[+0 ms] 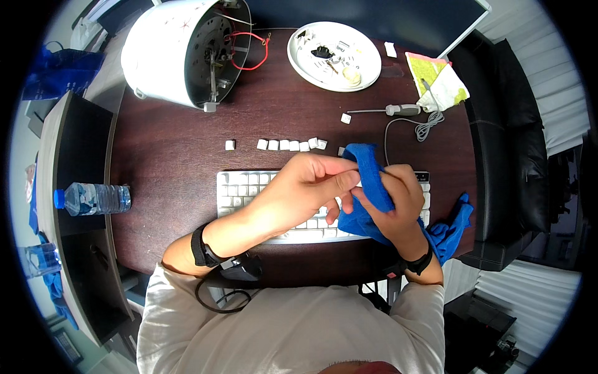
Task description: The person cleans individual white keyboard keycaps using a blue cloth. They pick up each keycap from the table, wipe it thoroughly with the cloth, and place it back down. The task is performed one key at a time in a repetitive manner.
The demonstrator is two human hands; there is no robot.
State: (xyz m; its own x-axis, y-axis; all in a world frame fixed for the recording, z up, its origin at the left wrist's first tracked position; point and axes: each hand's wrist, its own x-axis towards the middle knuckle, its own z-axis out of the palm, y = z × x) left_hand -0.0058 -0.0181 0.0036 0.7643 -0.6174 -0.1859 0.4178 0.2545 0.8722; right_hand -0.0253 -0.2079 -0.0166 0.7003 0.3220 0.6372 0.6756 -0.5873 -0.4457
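Observation:
My left hand (314,190) pinches at a small white piece, largely hidden by fingers and cloth, that looks like a keycap. My right hand (398,199) grips a blue cloth (367,162) folded around that piece, with the thumb close to my left fingertips. Beneath both hands lies a white keyboard (246,190). Several loose white keycaps (284,144) form an uneven row behind it, and a single keycap (230,144) sits apart to their left. Another loose keycap (346,118) is by the screwdriver.
An open white appliance (156,59) with red wire stands back left, beside a plate (299,65) of small parts. A screwdriver (402,110), coiled cable (425,129) and yellow cloth (423,65) lie back right. A water bottle (103,198) lies at left, a second blue cloth (451,230) at right.

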